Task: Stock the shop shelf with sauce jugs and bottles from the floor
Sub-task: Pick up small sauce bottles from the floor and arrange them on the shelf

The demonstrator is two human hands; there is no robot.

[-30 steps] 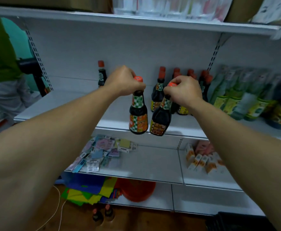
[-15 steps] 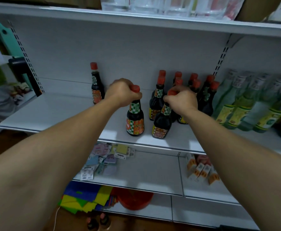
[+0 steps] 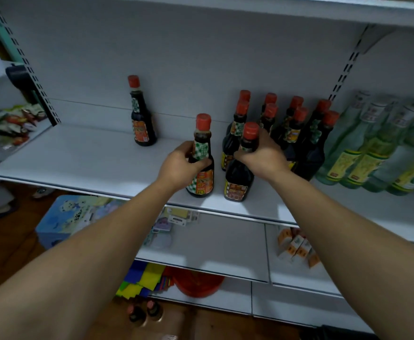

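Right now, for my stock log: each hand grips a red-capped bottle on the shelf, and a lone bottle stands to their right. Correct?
No: the head view shows the lone bottle standing to their left, beyond the left hand; the rest holds.

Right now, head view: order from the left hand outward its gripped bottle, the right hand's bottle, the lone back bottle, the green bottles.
1. Gripped bottle, in the left hand, shelf front.
2. Second bottle, held by the right hand, just rightward.
3. Lone bottle, back left.
4. Green bottles, far right.
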